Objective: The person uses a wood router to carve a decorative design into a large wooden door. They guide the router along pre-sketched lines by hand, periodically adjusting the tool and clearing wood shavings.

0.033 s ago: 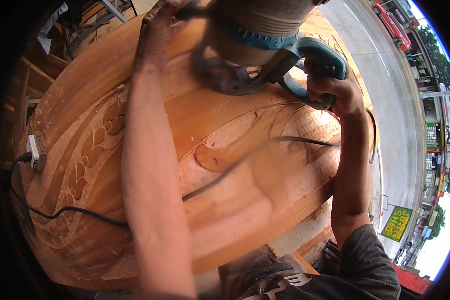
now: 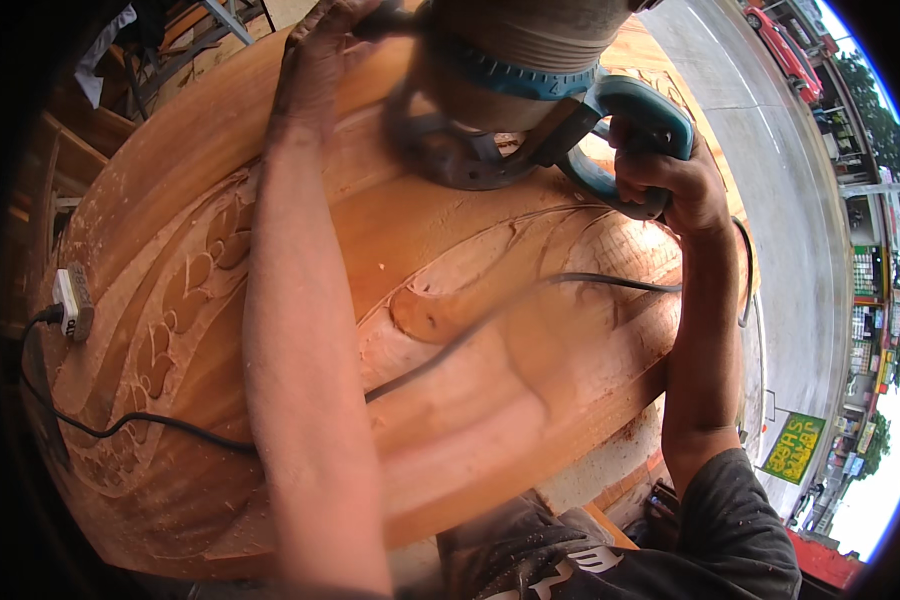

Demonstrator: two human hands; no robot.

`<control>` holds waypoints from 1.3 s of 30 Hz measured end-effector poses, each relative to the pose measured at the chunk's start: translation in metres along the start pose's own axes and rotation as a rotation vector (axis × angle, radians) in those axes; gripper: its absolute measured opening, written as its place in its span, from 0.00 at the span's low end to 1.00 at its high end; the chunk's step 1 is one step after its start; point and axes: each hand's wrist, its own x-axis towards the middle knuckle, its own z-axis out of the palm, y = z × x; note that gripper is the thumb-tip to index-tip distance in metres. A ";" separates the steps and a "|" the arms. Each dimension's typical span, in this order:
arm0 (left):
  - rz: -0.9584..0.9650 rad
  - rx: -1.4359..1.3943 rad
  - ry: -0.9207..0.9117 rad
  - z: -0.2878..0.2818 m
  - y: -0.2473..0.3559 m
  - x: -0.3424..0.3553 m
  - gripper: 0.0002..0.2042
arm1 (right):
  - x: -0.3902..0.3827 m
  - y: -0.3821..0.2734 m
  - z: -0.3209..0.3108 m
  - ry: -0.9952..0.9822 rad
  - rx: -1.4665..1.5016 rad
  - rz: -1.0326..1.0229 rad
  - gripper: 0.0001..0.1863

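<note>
Reddish-brown carved wood panel fills view, leaf and scroll relief cut into surface, sawdust over it. Power router with teal handle set on upper part of panel, base touching wood. Right hand wrapped tight around teal handle. Left hand closed on grip at tool's far side, fingers partly hidden at frame top. Black cord trailing across carving toward plug block at left edge. Street visible at right.
</note>
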 end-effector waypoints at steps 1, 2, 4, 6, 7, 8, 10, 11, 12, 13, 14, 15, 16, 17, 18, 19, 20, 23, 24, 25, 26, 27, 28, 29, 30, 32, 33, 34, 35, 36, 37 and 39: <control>0.014 -0.001 -0.012 -0.001 -0.001 0.001 0.19 | 0.000 0.000 -0.001 -0.007 0.002 -0.001 0.14; 0.014 0.001 -0.010 -0.003 -0.002 0.001 0.19 | 0.000 -0.001 -0.001 -0.009 0.003 -0.002 0.14; 0.002 -0.014 -0.050 -0.005 -0.003 0.003 0.20 | -0.001 -0.002 -0.001 -0.011 0.018 -0.001 0.14; -0.028 0.000 -0.042 -0.006 -0.004 0.003 0.20 | -0.001 -0.002 -0.003 -0.014 0.025 0.000 0.15; -0.058 0.014 -0.033 -0.006 -0.003 0.003 0.21 | -0.002 -0.001 -0.004 -0.018 0.032 0.002 0.15; -0.059 0.015 -0.033 -0.005 -0.003 0.002 0.21 | -0.002 -0.001 -0.005 -0.019 0.033 0.003 0.15; -0.079 0.041 -0.032 -0.004 -0.003 0.001 0.23 | -0.002 0.001 -0.007 -0.027 0.023 0.004 0.16; -0.079 0.041 -0.032 -0.003 -0.003 0.000 0.23 | -0.002 0.001 -0.007 -0.027 0.024 0.004 0.16; -0.085 0.037 -0.032 -0.002 -0.003 0.000 0.23 | -0.002 0.001 -0.008 -0.026 0.031 0.009 0.16; -0.089 0.033 -0.033 -0.002 -0.003 0.000 0.24 | -0.002 0.000 -0.008 -0.024 0.037 0.012 0.17; -0.088 0.032 -0.033 -0.002 -0.003 0.000 0.24 | -0.003 0.000 -0.009 -0.024 0.036 0.011 0.17; -0.091 0.038 -0.050 -0.002 -0.003 0.001 0.25 | -0.003 0.000 -0.009 -0.018 0.046 0.011 0.17; -0.093 0.046 -0.065 -0.003 -0.003 0.001 0.25 | -0.003 0.000 -0.009 -0.014 0.057 0.011 0.17; -0.092 0.047 -0.063 -0.003 -0.004 0.002 0.25 | -0.003 0.000 -0.010 -0.016 0.057 0.010 0.17; -0.073 0.046 -0.090 -0.002 -0.005 0.002 0.26 | -0.003 0.001 -0.011 -0.014 0.060 0.013 0.17; -0.054 0.042 -0.119 -0.001 -0.005 0.003 0.26 | -0.004 0.001 -0.012 -0.011 0.063 0.016 0.18; -0.053 0.042 -0.118 0.000 -0.004 0.002 0.26 | -0.004 0.001 -0.013 -0.013 0.062 0.015 0.18; -0.068 0.096 -0.078 0.003 -0.002 0.000 0.25 | -0.005 0.001 -0.016 0.002 0.079 0.016 0.17; -0.082 0.093 -0.082 0.004 -0.001 0.000 0.25 | -0.004 0.003 -0.018 -0.013 0.079 0.010 0.17; -0.097 0.091 -0.085 0.004 0.000 0.000 0.24 | -0.004 0.003 -0.018 -0.030 0.079 0.005 0.16; -0.096 0.090 -0.085 0.005 0.000 0.000 0.24 | -0.004 0.003 -0.018 -0.030 0.078 0.004 0.16; -0.073 0.091 -0.083 0.006 0.000 0.000 0.23 | -0.005 0.002 -0.016 -0.024 0.069 0.007 0.16; -0.050 0.094 -0.080 0.004 0.000 -0.001 0.23 | -0.005 0.001 -0.013 -0.020 0.062 0.009 0.16; -0.049 0.096 -0.078 0.001 -0.001 0.001 0.23 | -0.004 0.000 -0.012 -0.023 0.064 0.009 0.16; -0.012 0.067 -0.108 -0.004 -0.003 0.004 0.22 | -0.004 -0.001 -0.010 -0.035 0.053 0.005 0.16; 0.018 0.027 -0.146 0.003 0.001 0.001 0.22 | -0.004 0.000 -0.012 -0.037 0.037 0.010 0.16; -0.018 0.051 -0.091 0.006 0.003 -0.002 0.21 | -0.004 0.001 -0.012 -0.041 0.040 0.008 0.16; -0.051 0.077 -0.034 0.009 0.008 -0.005 0.20 | -0.004 0.002 -0.012 -0.049 0.042 0.004 0.16; -0.052 0.073 -0.034 0.009 0.008 -0.004 0.20 | -0.004 0.002 -0.011 -0.047 0.040 0.006 0.16; -0.066 0.051 -0.023 0.010 0.008 -0.004 0.20 | -0.005 0.003 -0.010 -0.032 0.037 0.000 0.16; -0.074 0.034 -0.006 0.007 0.008 -0.003 0.19 | -0.004 0.002 -0.008 -0.022 0.036 -0.011 0.16; -0.039 0.022 -0.022 0.001 0.004 -0.001 0.18 | -0.005 0.002 -0.003 -0.022 0.036 -0.012 0.15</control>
